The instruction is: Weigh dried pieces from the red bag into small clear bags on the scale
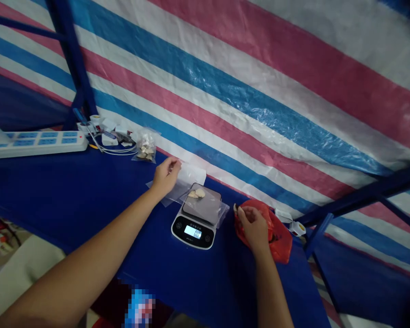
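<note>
A white kitchen scale point(193, 233) with a lit display stands on the blue table. On its plate lies a clear plastic bag point(205, 208) with a few pale, dried-looking pieces point(197, 193). My left hand point(166, 175), fingers curled together, is beside more clear bags point(177, 191) and a white sheet point(193, 173) left of the scale; whatever it pinches is hidden. To the right, my right hand point(254, 225) grips a small pale piece point(235, 208) between thumb and fingers. It is over a red plastic bag point(282, 241), whose contents are mostly hidden.
A clear bag of pale pieces point(146, 150) rests at the back left, near cables, a screwdriver point(80, 116) and small white items. Farther left lies a white power strip point(48, 142). A striped tarp point(225, 105) rises behind the table, with blue frame bars point(73, 59) at the sides.
</note>
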Demonstrator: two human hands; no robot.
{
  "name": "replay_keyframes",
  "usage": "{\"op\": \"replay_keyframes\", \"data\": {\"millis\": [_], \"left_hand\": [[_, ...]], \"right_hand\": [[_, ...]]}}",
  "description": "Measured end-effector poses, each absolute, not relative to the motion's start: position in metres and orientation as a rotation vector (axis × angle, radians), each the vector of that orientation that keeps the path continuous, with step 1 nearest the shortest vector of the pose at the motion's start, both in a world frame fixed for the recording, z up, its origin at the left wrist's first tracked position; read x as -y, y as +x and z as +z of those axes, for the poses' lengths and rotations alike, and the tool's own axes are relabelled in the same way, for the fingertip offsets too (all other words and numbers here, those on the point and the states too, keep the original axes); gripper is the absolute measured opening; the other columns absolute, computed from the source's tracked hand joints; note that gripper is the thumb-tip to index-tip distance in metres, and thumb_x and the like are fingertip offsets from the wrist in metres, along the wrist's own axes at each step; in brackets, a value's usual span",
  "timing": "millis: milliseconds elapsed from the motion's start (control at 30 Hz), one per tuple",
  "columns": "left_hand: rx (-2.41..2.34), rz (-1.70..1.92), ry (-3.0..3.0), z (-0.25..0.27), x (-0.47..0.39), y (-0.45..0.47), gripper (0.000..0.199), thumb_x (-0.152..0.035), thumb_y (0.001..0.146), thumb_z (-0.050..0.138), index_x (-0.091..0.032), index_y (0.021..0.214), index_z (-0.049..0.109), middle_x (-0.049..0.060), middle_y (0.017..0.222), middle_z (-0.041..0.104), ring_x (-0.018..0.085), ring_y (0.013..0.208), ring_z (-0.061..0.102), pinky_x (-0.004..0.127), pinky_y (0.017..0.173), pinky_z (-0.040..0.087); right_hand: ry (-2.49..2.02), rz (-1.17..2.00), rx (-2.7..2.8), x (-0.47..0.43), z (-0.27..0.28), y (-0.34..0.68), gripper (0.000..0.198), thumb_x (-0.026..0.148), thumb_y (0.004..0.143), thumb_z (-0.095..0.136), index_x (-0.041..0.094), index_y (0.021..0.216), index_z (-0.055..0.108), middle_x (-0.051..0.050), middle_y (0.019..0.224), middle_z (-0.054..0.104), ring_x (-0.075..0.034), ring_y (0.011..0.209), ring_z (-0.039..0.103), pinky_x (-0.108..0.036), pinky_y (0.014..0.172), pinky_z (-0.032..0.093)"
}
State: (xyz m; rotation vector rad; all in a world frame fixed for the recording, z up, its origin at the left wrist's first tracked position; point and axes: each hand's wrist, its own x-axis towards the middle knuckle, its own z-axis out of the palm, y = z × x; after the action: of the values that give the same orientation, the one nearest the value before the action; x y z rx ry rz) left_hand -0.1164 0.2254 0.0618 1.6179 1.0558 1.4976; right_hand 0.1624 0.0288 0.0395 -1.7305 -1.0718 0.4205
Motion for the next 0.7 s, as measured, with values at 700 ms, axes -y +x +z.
{"op": "replay_keyframes", "data": {"millis": [700], "left_hand": [[-1.021,1.214,1.791,0.032,-0.222,-0.108,0.035,-0.047,0.084,0.057,-0.019,0.062,0.052,-0.003,0.059,0.045,0.012,0.060,0.041,0.028,0.062,0.032]], "right_hand": [[-1.657,0.790,1.147,-0.008,0.061,0.160,0.042,0.049,0.069,0.089,0.018,0.086,0.068,-0.004,0.080,0.072,-0.016,0.073,0.065,-0.026,0.065,0.049]]}}
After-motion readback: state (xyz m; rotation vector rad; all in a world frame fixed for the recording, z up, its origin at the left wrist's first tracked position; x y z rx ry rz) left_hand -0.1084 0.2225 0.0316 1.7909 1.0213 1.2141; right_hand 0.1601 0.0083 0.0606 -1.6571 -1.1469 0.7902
